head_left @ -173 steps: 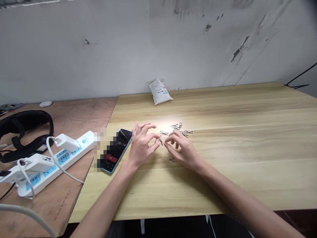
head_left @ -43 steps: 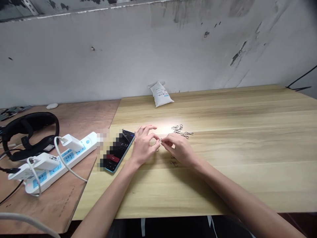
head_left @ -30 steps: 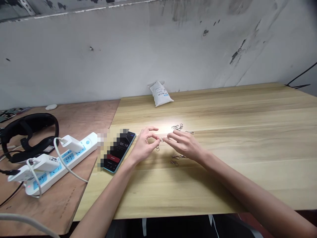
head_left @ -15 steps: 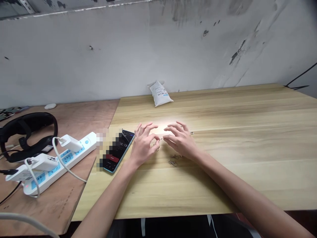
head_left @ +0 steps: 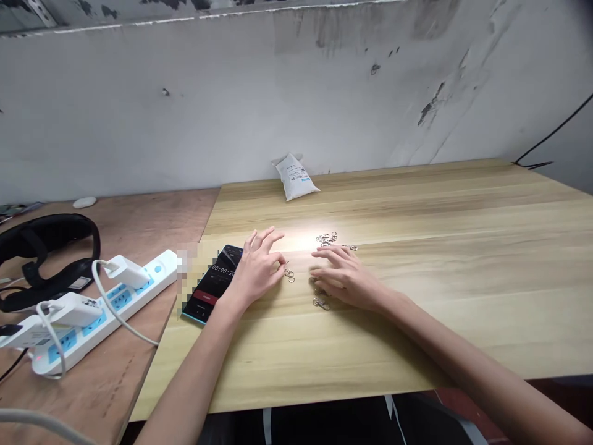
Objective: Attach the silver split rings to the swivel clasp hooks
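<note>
Left fingers (head_left: pixel 277 256) pinch a ring (head_left: pixel 286 266) beside other rings (head_left: pixel 291 277); right fingers (head_left: pixel 330 254) spread near clasps (head_left: pixel 320 303).

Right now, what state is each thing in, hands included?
Bare left hand, pinched on small silver metal rings.
Bare right hand, fingers parted; hold unclear.
Small silver metal clasps beyond it, heaped; too small to tell whether shut.
Black phone with blue edge, screen lit, timer showing.
White plastic power strip, chargers plugged in, red light on.
White printed packet, plump; seal unclear.
Black strapped headset, unworn.
</note>
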The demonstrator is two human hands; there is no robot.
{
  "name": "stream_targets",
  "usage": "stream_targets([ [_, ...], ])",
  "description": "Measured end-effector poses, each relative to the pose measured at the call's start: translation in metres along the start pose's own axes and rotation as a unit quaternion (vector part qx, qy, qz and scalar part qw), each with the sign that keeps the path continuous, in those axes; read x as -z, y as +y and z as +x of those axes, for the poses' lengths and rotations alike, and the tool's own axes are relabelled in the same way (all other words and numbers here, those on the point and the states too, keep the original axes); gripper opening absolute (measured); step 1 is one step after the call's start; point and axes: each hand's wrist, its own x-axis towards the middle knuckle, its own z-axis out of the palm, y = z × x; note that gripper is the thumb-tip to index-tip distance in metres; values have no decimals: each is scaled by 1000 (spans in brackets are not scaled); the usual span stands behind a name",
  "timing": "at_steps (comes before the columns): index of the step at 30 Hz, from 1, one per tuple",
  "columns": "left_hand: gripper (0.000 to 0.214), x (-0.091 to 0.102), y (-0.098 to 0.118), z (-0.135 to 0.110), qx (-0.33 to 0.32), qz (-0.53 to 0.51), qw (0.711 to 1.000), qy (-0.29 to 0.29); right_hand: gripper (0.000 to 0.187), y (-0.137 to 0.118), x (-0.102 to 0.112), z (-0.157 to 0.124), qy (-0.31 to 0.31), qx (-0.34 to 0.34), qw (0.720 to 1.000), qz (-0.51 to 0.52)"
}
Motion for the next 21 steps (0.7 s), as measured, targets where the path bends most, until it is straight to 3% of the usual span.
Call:
stream_targets([
  [2,16,3,-2,0,-21,12,1000,-7,19,16,5,-2,-14,-54,998,15],
  [5,18,4,-3,0,-46,17,999,-17,21,35,8,4,-28,-127,989,-73],
  [8,20,5,-4,-1,-60,10,998,-24,20,43,4,15,-85,-131,976,-152],
  [13,18,6,-2,-2,-53,-8,998,-30,27,36,-1,31,-130,-99,962,-219],
  [17,19,5,1,-2,-35,-23,999,-33,26,33,-2,39,-150,-92,957,-228],
  [21,19,2,1,-3,-33,-37,998,-34,17,38,1,42,-167,-150,959,-173],
])
